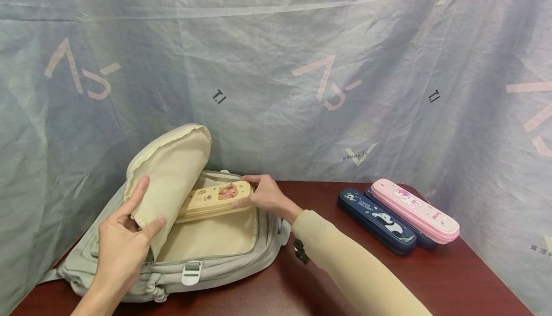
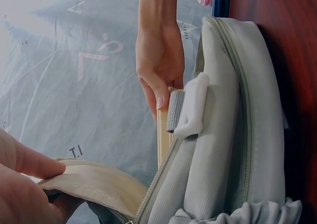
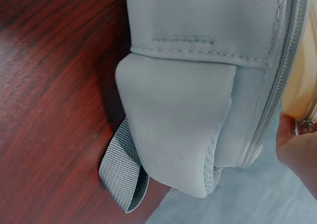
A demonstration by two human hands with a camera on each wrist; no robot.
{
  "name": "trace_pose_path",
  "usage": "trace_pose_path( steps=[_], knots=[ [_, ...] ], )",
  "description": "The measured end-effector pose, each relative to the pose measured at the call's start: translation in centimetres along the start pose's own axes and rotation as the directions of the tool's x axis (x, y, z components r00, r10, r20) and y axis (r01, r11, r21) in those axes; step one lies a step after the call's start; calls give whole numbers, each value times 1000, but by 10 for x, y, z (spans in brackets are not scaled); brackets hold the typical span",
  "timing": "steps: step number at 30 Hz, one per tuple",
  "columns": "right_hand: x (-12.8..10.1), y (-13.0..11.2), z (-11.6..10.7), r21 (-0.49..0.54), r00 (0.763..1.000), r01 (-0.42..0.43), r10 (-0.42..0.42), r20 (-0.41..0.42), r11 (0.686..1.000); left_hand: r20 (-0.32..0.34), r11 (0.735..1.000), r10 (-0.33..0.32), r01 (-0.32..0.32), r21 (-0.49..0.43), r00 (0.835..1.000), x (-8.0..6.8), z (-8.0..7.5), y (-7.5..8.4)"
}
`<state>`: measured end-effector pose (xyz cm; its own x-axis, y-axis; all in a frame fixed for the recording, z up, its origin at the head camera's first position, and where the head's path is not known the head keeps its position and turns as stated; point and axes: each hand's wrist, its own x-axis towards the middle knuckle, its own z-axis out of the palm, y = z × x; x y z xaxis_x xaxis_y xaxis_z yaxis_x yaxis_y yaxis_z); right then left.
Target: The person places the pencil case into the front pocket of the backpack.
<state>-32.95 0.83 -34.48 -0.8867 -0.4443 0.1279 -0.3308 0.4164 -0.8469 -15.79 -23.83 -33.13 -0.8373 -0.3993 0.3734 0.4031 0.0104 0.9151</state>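
Note:
A pale grey-green backpack (image 1: pixel 224 274) lies on the table with its main compartment unzipped. My left hand (image 1: pixel 122 239) pinches the edge of its cream-lined flap (image 1: pixel 172 162) and holds it raised. In the left wrist view, thumb and fingers lie on either side of the flap (image 2: pixel 99 182). My right hand (image 1: pixel 269 192) grips the right end of a yellow pencil case (image 1: pixel 215 197) with a bear picture. The case's left end is hidden behind the flap, inside the opening. In the right wrist view, the fingers (image 3: pixel 286 130) hold the case (image 3: pixel 302 80) beside its zipper pull.
To the right on the dark red table (image 1: pixel 302 287) lie a navy panda pencil case (image 1: pixel 375 220) and a pink rabbit case (image 1: pixel 416 210), which rests on another navy case (image 1: pixel 424 239). A grey printed cloth (image 1: pixel 276 90) hangs behind. Grey webbing (image 3: pixel 121 167) sticks out from the backpack.

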Motion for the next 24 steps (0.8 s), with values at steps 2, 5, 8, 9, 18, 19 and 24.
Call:
trace_pose_path(
  steps=[2,5,8,9,18,19,24],
  knots=[
    [4,1,1,11,1000,-5,5,0,1000,1,1000,-1,1,-3,1000,0,0,0],
    [9,2,4,30,1000,-14,14,4,999,2,1000,-2,2,-9,1000,1,-1,0],
    [13,4,7,25,999,-30,30,11,999,2,1000,-2,2,-19,1000,1,-1,0],
    [14,5,9,20,999,-40,39,15,999,2,1000,0,1,-21,1000,1,-1,0],
    [18,3,18,8,999,-39,39,26,999,-1,999,19,-19,-30,1000,2,0,0],
    [18,2,19,7,999,-38,38,29,999,0,999,20,-20,-32,1000,1,-1,0],
    [19,2,21,-12,998,-45,46,31,999,-3,999,3,-3,-37,1000,1,-2,0]
  ],
)
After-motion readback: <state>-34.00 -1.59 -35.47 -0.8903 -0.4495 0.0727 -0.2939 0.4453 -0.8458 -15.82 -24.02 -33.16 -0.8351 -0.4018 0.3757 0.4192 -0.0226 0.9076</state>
